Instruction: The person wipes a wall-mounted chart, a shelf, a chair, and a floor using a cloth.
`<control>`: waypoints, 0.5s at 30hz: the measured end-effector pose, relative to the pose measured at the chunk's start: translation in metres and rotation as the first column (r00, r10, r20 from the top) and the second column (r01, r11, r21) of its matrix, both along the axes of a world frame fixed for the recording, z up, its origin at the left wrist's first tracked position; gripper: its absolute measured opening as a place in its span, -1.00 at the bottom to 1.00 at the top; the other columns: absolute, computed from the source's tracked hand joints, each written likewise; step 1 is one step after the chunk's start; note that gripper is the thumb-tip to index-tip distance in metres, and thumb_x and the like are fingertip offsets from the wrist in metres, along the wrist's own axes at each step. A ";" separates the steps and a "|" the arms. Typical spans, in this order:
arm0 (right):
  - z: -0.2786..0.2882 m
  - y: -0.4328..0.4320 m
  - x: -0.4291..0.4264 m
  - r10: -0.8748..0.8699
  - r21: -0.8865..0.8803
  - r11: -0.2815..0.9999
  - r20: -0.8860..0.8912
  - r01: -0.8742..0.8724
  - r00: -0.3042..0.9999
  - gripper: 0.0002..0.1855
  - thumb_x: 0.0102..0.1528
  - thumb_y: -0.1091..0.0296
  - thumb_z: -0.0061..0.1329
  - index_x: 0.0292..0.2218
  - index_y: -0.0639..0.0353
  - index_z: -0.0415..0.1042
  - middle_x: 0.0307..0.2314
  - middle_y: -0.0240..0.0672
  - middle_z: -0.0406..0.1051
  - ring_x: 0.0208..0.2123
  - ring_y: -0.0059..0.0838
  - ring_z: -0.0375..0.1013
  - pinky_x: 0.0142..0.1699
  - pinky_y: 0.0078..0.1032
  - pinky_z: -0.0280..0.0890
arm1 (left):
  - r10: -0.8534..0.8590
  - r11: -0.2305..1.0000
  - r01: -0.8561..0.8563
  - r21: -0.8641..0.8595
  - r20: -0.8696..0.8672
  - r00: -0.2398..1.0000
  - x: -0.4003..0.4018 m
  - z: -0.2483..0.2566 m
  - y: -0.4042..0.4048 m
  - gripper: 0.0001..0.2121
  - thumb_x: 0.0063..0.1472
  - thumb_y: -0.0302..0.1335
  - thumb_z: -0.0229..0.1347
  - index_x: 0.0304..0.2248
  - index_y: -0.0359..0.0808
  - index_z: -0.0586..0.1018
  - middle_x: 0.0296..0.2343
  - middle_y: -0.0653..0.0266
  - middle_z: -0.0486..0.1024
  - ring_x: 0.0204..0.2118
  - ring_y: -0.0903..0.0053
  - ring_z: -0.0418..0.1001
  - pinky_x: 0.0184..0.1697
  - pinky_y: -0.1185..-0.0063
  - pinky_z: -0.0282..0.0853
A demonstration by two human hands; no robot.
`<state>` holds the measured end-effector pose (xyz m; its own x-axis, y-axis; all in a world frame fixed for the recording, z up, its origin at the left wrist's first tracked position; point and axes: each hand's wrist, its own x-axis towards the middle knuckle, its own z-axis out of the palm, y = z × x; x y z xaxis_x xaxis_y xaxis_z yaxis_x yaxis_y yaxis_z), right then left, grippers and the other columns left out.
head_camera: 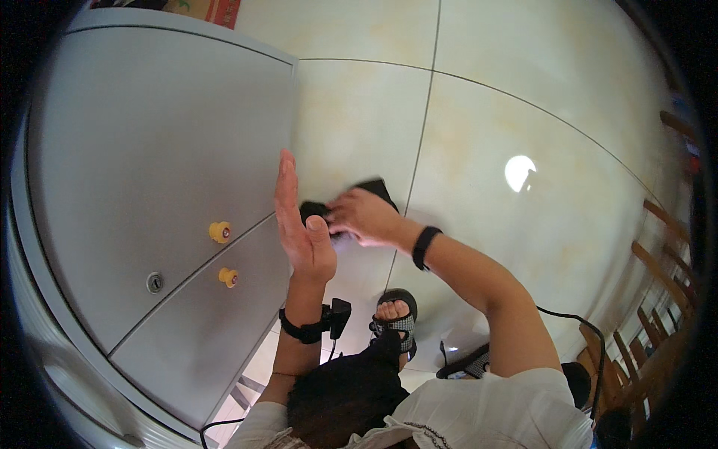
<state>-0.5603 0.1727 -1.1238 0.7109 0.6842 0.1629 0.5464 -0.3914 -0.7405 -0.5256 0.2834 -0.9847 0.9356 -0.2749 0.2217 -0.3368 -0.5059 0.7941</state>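
My left hand (305,241) is raised beside the grey cabinet (168,140), its fingers straight and its thumb held apart, with nothing in it. Whether the palm touches the cabinet's edge cannot be told. Just to its right, my right hand (364,216) grips a dark, cloth-like item (377,191), blurred by motion. Part of that item is hidden behind my fingers. Two yellow knobs (220,232) and a round metal keyhole lock (155,282) sit on the cabinet's front, near the seam between its panels.
Glossy cream floor tiles (505,123) spread out to the right. My sandalled foot (394,314) stands below my hands. Slatted wooden furniture (645,353) lines the right rim. A black cable (583,320) runs by my right arm. A printed carton (219,11) shows at the upper left.
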 end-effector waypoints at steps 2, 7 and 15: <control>0.000 -0.011 -0.036 0.045 -0.031 0.998 -0.064 -0.047 0.997 -0.55 -0.16 0.47 0.11 -0.17 -0.14 0.54 -0.08 -0.57 0.47 0.09 -0.39 0.30 0.16 -0.34 0.15 | -0.020 1.000 0.020 -0.017 -0.007 1.000 -0.005 -0.001 -0.007 -0.31 0.39 -0.01 -0.34 0.25 -0.44 0.03 0.26 -0.05 -0.01 0.31 0.21 -0.02 0.32 0.31 -0.10; 0.031 -0.068 -0.074 0.006 0.031 1.000 -0.370 0.006 0.929 -0.54 -0.12 0.48 0.05 -0.13 -0.12 0.53 -0.07 -0.56 0.46 0.12 -0.38 0.25 0.20 -0.30 0.10 | -0.079 0.996 0.079 -0.037 -0.014 0.997 -0.012 -0.010 -0.024 -0.32 0.39 -0.02 -0.30 0.25 -0.43 0.02 0.26 -0.05 -0.02 0.32 0.21 -0.04 0.33 0.30 -0.12; 0.056 -0.290 -0.042 -0.159 0.000 0.100 -0.987 0.995 0.016 -0.58 0.20 0.18 -0.06 -0.05 0.34 0.41 -0.18 -0.26 0.50 -0.18 -0.46 0.49 0.00 -0.49 0.35 | -0.175 0.978 0.181 -0.106 0.067 0.982 -0.022 -0.021 -0.052 -0.43 0.41 -0.21 -0.28 0.23 -0.48 0.08 0.23 -0.10 0.05 0.29 0.15 0.04 0.31 0.32 -0.06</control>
<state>-0.6019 -0.1170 -1.0676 0.7081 -0.2044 -0.6759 -0.4542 0.6011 -0.6575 -0.5480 0.2313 -1.0060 0.8588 -0.4067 0.3116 -0.4597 -0.3431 0.8191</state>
